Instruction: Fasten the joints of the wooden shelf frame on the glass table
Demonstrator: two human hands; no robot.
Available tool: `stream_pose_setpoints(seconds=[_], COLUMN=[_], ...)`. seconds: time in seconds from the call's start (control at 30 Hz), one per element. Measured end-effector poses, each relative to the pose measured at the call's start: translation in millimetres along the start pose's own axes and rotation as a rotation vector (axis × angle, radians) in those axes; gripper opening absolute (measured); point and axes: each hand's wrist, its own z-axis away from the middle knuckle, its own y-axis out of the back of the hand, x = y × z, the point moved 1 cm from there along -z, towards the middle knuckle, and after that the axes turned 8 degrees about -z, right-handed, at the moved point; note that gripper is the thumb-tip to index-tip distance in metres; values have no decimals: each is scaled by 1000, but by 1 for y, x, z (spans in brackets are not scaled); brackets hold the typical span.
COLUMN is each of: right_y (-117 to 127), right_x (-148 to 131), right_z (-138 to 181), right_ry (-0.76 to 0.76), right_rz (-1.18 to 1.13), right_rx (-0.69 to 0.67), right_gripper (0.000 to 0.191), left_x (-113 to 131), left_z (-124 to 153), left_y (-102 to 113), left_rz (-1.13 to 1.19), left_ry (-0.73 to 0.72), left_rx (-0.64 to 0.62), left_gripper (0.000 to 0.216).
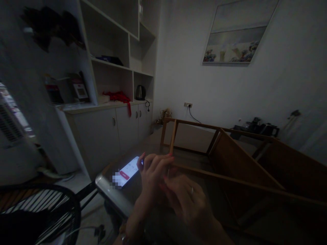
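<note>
My left hand is raised over the table with its fingers curled and thumb side toward the right hand. Close against it, my right hand, wearing a ring, has thumb and fingers pinched together. A thin light sliver shows between the two hands, too small and dim to name. Just behind the fingertips lies a wooden frame with crossbars and brown panels, resting on its side. A lit phone showing a red button lies left of my left hand, near the table edge.
The dark tabletop has a rounded light edge. A black woven chair stands at lower left. White cabinets hold a kettle and red cloth. Dark appliances sit beyond the frame, and a cord runs from a wall socket.
</note>
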Motion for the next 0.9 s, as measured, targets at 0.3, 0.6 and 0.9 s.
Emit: stream_pose_setpoints(seconds=[0.3,0.6,0.9], right_y=[0,5,-2], right_x=[-1,1,4], right_z=[0,-5,-2], right_ry=[39,143,36], right_rz=[57,113,118], right_rx=[-28,-149,-160], right_gripper=[9,19,15], left_x=[0,0,-5], left_z=[0,0,2], left_y=[-2,2,-1], left_rz=[10,-13,-29], left_ry=[14,9,-8], left_rx=[21,-17,-14], left_gripper=[12,14,14])
